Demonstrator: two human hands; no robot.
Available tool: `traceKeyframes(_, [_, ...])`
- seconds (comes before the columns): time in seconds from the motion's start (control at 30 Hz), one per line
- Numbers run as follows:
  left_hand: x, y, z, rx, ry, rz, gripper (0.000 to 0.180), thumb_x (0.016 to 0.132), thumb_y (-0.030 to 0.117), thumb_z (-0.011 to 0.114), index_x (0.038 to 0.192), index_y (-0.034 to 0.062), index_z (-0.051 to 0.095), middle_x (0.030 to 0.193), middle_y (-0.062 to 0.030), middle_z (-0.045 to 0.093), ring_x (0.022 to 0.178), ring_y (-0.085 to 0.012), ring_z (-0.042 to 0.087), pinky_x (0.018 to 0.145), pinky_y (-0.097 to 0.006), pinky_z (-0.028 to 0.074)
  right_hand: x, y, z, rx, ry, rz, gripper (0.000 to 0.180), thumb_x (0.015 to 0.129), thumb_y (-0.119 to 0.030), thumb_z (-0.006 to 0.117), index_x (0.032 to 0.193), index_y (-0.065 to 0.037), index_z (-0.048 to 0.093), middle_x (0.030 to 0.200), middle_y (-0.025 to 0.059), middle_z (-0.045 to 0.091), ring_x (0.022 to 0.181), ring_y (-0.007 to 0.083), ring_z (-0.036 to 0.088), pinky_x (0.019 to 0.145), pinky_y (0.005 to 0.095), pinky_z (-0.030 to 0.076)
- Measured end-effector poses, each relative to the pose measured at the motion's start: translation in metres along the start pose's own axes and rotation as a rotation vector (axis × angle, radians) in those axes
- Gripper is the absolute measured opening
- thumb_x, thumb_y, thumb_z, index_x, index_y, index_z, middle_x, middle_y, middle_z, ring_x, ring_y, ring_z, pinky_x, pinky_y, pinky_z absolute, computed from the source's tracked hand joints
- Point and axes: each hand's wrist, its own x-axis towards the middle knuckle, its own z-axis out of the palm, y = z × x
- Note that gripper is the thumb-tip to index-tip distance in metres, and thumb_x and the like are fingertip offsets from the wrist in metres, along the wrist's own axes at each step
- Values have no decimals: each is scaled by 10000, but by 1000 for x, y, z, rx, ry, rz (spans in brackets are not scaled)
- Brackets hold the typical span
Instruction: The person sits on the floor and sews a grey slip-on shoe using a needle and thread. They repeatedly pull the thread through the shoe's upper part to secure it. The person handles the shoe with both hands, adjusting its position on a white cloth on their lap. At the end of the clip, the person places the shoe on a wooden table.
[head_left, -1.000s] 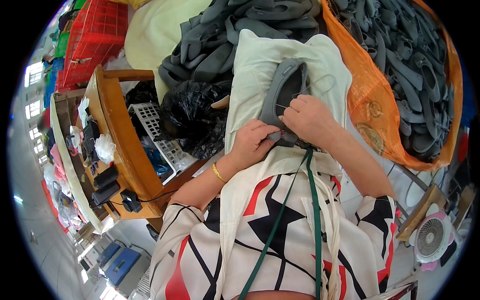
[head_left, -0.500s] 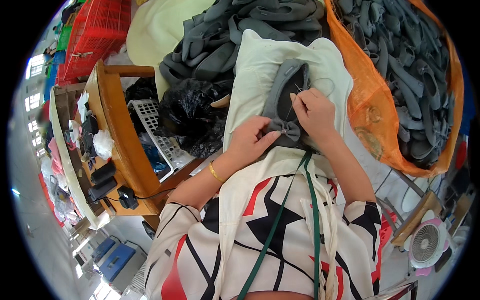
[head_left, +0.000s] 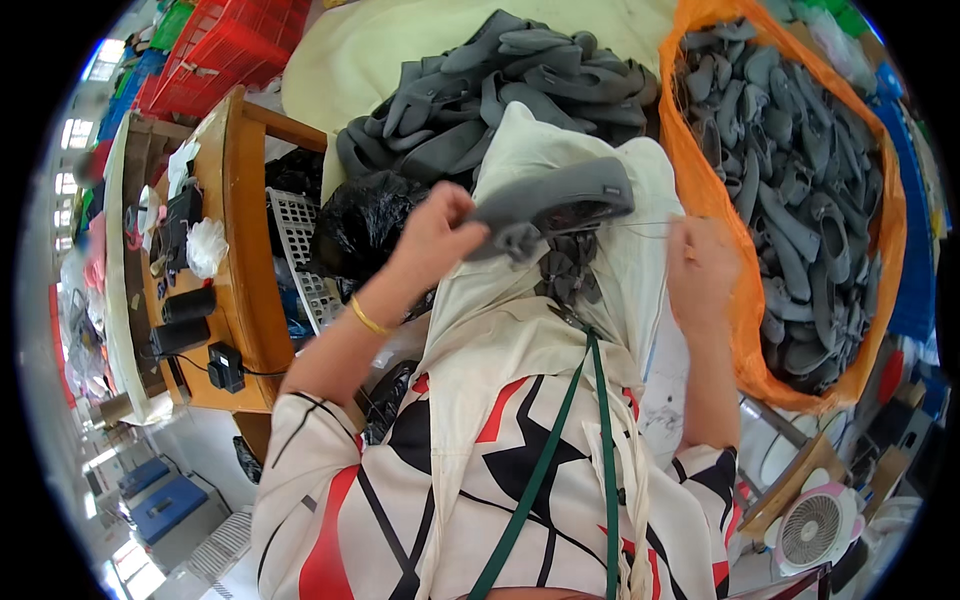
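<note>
My left hand (head_left: 437, 235) grips the toe end of a grey flat shoe (head_left: 565, 192), lifted and turned sideways above my lap. A grey fabric bow (head_left: 518, 241) sits at the shoe's toe. My right hand (head_left: 698, 262), somewhat blurred, is closed out to the right of the shoe. A thin thread (head_left: 645, 229) stretches from the shoe to its fingers; any needle is too small to make out. Several loose grey bows (head_left: 570, 272) lie on my lap below the shoe. Under the shoe is a white cloth-covered cushion (head_left: 530, 135).
Grey shoes (head_left: 500, 80) are heaped on a pale sheet ahead. An orange sack (head_left: 690, 150) full of grey shoes stands at right. Left are a black plastic bag (head_left: 360, 230), a white crate (head_left: 297, 250) and a wooden table (head_left: 250, 310). A small fan (head_left: 812, 527) stands lower right.
My left hand has raised the shoe off the cushion and tilted it sideways. My right hand has moved away to the right, drawing the thread out. The loose bows have come into view.
</note>
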Motion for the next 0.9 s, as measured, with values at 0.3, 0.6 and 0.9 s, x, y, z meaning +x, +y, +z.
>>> traceKeyframes(0.3, [100, 81, -44, 528, -678, 304, 257, 906, 148, 666, 1121, 7, 662, 1006, -87, 695, 932, -174, 636, 850, -312, 498, -15, 48, -56, -108, -313, 139, 153, 914, -92, 649, 804, 10, 619, 782, 144, 626, 716, 302, 607, 645, 403, 482])
traceKeyframes(0.6, [56, 30, -3, 663, 75, 301, 364, 915, 384, 678, 990, 29, 643, 871, -123, 647, 827, -304, 636, 732, -378, 514, -2, 22, 21, 204, -472, 308, 140, 919, -132, 682, 985, -9, 681, 889, 127, 660, 756, 250, 646, 694, 342, 517])
traceKeyframes(0.9, [34, 22, 27, 569, 152, 377, 384, 859, 374, 743, 965, 35, 600, 910, -125, 608, 817, -326, 626, 691, -407, 511, 43, -40, 121, 704, -574, 352, 245, 916, -147, 710, 1120, -19, 665, 952, 86, 631, 794, 183, 620, 700, 305, 497])
